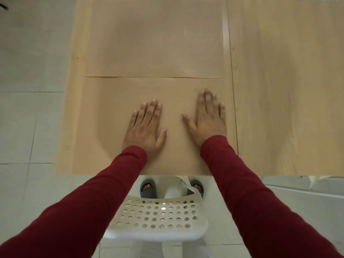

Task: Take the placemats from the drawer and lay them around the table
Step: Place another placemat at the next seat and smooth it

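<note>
Both hands are lying flat on the near placemat (115, 112), which is sitting at the front edge of the wooden surface (283, 90). The left hand (145, 127) and right hand (208, 121) are spreading their fingers wide and holding nothing. A second placemat (154, 38) is lying just behind, and a white stool (158, 216) is standing below.

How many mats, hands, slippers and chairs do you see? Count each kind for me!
Placemats: 2, the near placemat under both hands and the far placemat beyond it
Hands: 2, the left hand and the right hand, both flat on the near placemat
Slippers: 2, the left slipper and the right slipper
Chairs: 1, the white chair
Total: 7
</note>
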